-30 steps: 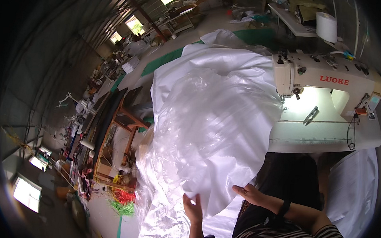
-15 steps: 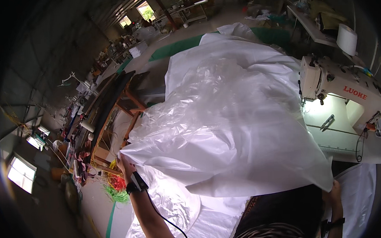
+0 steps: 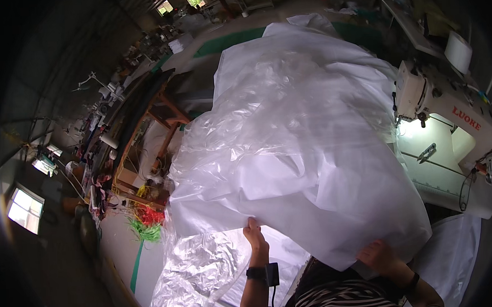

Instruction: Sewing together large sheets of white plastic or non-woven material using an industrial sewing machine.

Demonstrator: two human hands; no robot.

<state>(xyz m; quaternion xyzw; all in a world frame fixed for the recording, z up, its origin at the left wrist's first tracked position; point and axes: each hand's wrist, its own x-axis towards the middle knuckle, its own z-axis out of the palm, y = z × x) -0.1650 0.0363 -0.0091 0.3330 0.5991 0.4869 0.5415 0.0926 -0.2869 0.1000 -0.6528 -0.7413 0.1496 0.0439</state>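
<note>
A large white plastic-like sheet (image 3: 335,188) spreads in folds in front of me, with a clear, shiny film (image 3: 245,129) over its left part. My left hand (image 3: 255,235) pinches the sheet's near edge around its middle, thumb uppermost. Farther right, my right hand (image 3: 378,256) is closed on the same edge near the right corner, with its fingertips partly out of sight. More shiny clear film (image 3: 206,259) hangs below the edge, left of my left forearm. The sheet's right side lies against the bed of a white sewing machine (image 3: 447,109).
Thread snips (image 3: 427,152) lie on the lit machine bed, and a white thread cone (image 3: 458,52) stands behind. To the left are a wooden frame (image 3: 164,107) and red and green strands (image 3: 146,229). White material (image 3: 453,248) hangs at lower right.
My left hand has gone from the sheet's left corner rightward to the middle of the near edge. My right hand has come inward from the right corner. The near edge now hangs differently.
</note>
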